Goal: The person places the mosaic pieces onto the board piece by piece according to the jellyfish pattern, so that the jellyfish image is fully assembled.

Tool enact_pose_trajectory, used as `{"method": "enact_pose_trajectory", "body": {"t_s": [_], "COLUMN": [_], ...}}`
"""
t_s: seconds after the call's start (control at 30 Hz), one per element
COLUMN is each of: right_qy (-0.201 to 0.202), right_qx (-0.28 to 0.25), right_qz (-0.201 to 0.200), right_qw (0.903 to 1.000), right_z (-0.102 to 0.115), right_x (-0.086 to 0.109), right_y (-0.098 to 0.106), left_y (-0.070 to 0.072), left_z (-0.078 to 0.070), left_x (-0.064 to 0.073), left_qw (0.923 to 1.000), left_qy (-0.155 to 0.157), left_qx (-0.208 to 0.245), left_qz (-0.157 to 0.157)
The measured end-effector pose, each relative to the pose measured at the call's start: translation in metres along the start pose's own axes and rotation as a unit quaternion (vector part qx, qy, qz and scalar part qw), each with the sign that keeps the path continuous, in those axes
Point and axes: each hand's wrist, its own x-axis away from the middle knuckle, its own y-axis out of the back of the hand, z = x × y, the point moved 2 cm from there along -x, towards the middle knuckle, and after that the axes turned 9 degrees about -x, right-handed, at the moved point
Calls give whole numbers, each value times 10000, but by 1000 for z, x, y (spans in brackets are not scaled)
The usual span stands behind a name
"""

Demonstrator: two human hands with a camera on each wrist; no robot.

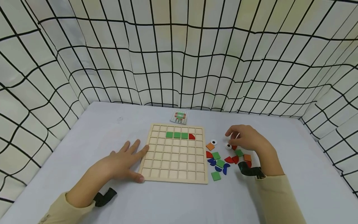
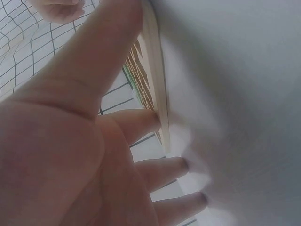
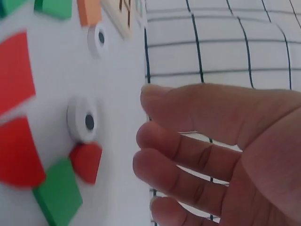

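A wooden grid board [image 1: 173,181] lies on the white table, with three green squares [image 1: 177,135] and a red quarter-circle piece [image 1: 191,136] in one of its upper rows. My left hand [image 1: 120,163] is spread at the board's left edge, its thumb and index finger touching the frame. To the right of the board my right hand [image 1: 246,137] hovers over loose pieces. Its fingers [image 3: 188,155] are loosely bent and hold nothing. Nearest to it are a white eye disc [image 3: 83,121] and a small red piece [image 3: 86,162], partly hidden by the hand in the head view.
Loose green squares [image 1: 216,176], blue curved pieces [image 1: 226,168], orange squares [image 1: 210,146] and another eye disc [image 1: 213,142] lie right of the board. Behind the board sits a pattern card [image 1: 180,117]. A black grid net [image 1: 184,53] hangs around the table.
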Motion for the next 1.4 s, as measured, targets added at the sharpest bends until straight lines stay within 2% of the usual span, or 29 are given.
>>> {"method": "enact_pose_trajectory", "body": {"t_s": [0.13, 0.37, 0.63, 1.0, 1.23, 1.4], "right_qy": [-177, -503, -659, -613, -263, -116], "right_qx": [140, 138, 129, 27, -176, -323], "right_qz": [6, 351, 313, 283, 487, 458], "right_qw": [9997, 9980, 9972, 9977, 9983, 9984], "right_z": [-9, -24, -33, -32, -28, -22], "right_x": [2, 0, -6, -6, -5, -4], "right_y": [5, 0, -7, -6, -3, -2], "left_y": [0, 0, -2, -2, -2, -1], "left_z": [0, 0, 0, 0, 0, 1], "left_x": [0, 0, 2, 3, 2, 3], "left_qw": [10000, 10000, 10000, 9999, 10000, 9999], "left_qy": [2, 19, 11, -27, -20, -28], "left_qx": [4, 37, 42, 26, 9, -6], "left_qz": [-19, 8, -31, -93, -68, -100]}}
